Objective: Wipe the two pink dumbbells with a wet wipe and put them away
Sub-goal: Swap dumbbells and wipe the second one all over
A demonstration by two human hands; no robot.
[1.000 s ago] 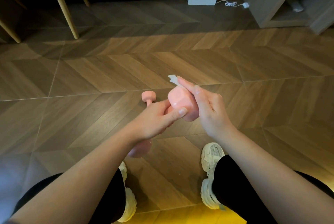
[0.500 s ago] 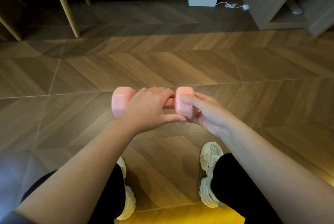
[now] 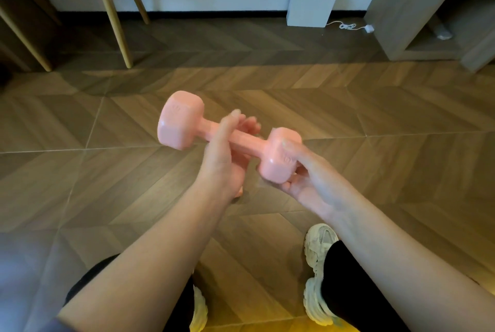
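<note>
Right now the dumbbell (image 3: pixel 254 144) is up off the floor (image 3: pixel 375 171) between my hands. Its long axis runs from 10 o'clock to 4 o'clock, with the far head pointing away to my left. My right hand (image 3: pixel 308 179) cups the near head from below, thumb pressed on top. My left hand (image 3: pixel 223 155) wraps loosely round the handle, but it is blurred, so I cannot tell whether a wipe lies under it. The bare far head sits at 10 o'clock from that hand, the nearer one.
</note>
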